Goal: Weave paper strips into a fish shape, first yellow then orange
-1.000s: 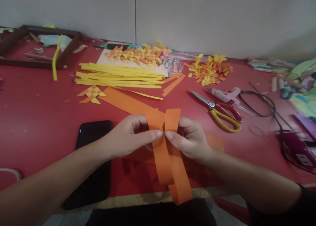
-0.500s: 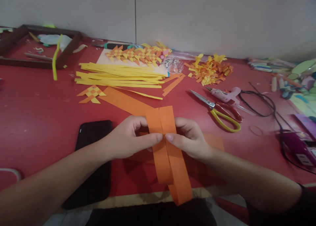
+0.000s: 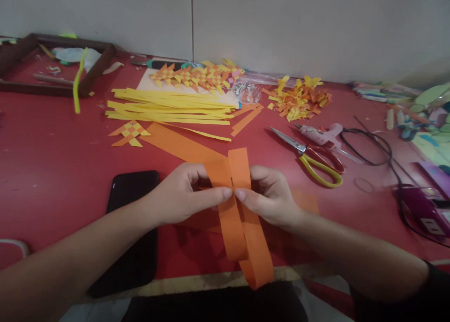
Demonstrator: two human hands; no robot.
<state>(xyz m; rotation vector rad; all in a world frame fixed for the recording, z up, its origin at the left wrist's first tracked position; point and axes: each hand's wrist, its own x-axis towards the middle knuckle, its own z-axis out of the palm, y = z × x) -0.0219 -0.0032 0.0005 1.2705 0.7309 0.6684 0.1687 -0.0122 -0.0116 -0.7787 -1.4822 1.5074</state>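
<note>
Two orange paper strips hang side by side between my hands near the table's front edge, their lower ends curling under. My left hand [image 3: 190, 190] pinches the left paper strip [image 3: 230, 228], thumb in front and fingers behind. The right paper strip [image 3: 255, 233] is pinched the same way by my right hand [image 3: 269, 193]. My thumb tips nearly meet where the strips' inner edges lie together, with a narrow gap at the top. Beyond them a flat orange strip [image 3: 183, 144] lies beside a woven paper fish [image 3: 131, 133].
Yellow strips [image 3: 172, 108] lie in a pile behind my hands. Scissors [image 3: 305, 155] and a pink glue gun [image 3: 323, 133] with its black cord are to the right. A black phone [image 3: 135, 247] lies under my left forearm. Paper scraps [image 3: 298, 99] and a brown frame [image 3: 42, 88] stand farther back.
The top of the left strip has tilted leftward, away from the right strip, so the gap above my thumbs is wider. My hands have barely moved and keep their pinch.
</note>
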